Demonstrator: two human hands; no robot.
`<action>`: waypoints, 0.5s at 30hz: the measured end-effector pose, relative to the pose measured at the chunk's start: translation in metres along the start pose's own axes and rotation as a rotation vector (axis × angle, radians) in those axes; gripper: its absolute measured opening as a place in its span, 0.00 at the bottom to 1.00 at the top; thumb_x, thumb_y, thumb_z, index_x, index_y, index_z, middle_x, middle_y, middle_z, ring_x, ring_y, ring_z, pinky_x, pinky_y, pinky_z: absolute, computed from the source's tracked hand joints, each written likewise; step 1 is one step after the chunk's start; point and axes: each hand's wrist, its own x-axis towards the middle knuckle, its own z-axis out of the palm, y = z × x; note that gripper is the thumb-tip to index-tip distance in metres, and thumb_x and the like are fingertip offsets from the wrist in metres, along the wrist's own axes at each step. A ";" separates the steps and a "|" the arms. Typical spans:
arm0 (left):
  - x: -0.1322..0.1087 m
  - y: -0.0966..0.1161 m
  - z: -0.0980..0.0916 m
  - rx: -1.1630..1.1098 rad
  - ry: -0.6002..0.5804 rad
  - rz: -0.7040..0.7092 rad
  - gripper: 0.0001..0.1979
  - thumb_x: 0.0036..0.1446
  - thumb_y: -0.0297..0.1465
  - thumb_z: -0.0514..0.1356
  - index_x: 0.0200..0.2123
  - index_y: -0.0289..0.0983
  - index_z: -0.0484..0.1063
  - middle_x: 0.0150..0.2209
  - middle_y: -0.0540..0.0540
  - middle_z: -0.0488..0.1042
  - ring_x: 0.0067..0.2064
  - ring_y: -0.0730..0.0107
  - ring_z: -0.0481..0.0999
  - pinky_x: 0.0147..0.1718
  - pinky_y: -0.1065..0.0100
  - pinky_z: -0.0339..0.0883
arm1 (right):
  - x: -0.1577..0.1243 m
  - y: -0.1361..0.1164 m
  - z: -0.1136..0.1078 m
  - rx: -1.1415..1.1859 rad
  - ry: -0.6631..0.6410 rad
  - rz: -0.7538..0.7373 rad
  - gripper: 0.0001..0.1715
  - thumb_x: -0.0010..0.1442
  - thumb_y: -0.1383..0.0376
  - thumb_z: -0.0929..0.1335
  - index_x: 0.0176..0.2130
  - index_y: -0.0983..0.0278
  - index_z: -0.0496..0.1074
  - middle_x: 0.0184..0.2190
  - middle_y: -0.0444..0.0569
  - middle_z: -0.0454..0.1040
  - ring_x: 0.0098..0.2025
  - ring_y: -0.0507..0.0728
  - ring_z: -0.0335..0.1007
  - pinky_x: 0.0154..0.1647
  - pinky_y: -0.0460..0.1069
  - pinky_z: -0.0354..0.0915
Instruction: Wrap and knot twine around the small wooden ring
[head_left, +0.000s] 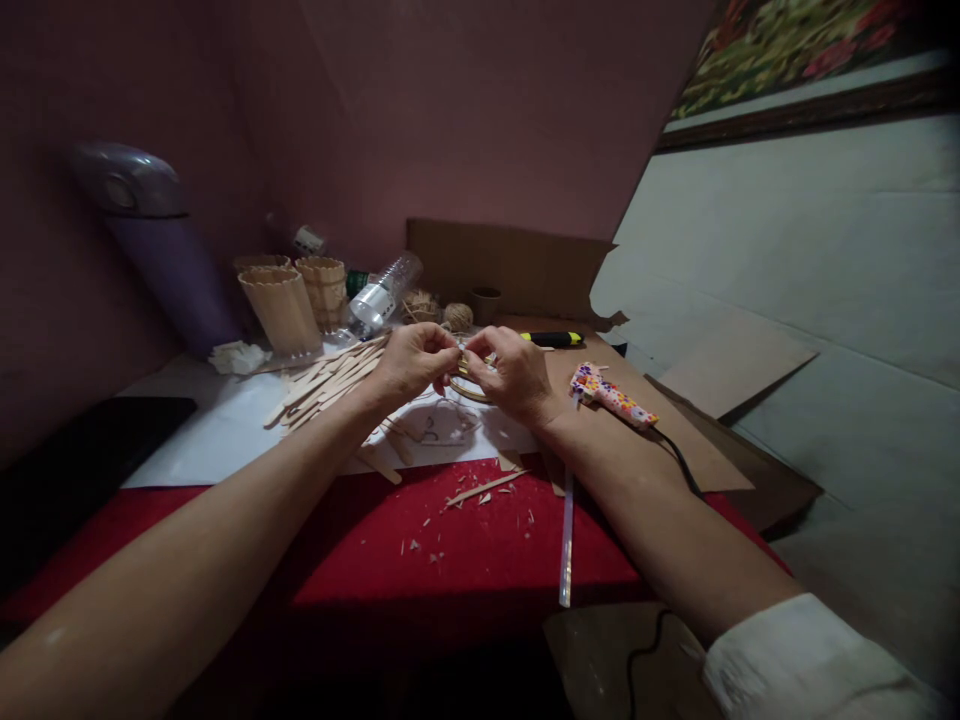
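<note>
Head view: the left hand [409, 365] and right hand [514, 375] meet above the white sheet [202, 435] on the red-covered worktop [465, 555]. Each grip is pinched narrow on a small ring [466, 389] held between them. Just left of the hands lies a pile of craft sticks [326, 385]. A patterned glue gun [611, 396] lies near the right wrist, and a clear glue stick [566, 540] lies beside that forearm. Stick-built cups [281, 308], a plastic bottle [384, 293] and a twine ball [457, 317] stand behind.

Stick pile [330, 380] on paper sheet [217, 430], cups [281, 308] behind it, glue gun [611, 397] to its right, glue stick [566, 540] nearest
</note>
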 end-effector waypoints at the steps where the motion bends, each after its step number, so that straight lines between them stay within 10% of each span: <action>1: 0.000 0.000 0.000 0.012 -0.001 0.005 0.05 0.46 0.21 0.58 0.22 0.33 0.66 0.14 0.53 0.68 0.13 0.78 0.66 0.12 0.76 0.62 | 0.000 0.001 0.000 0.000 -0.009 -0.005 0.08 0.57 0.64 0.64 0.32 0.64 0.71 0.30 0.48 0.73 0.32 0.54 0.66 0.35 0.47 0.58; 15: 0.003 -0.002 -0.004 -0.009 0.013 -0.012 0.06 0.46 0.20 0.57 0.21 0.32 0.65 0.13 0.52 0.67 0.13 0.77 0.66 0.12 0.74 0.63 | -0.001 -0.001 0.001 0.024 -0.015 -0.005 0.08 0.57 0.64 0.63 0.35 0.65 0.71 0.30 0.48 0.73 0.32 0.53 0.67 0.34 0.46 0.58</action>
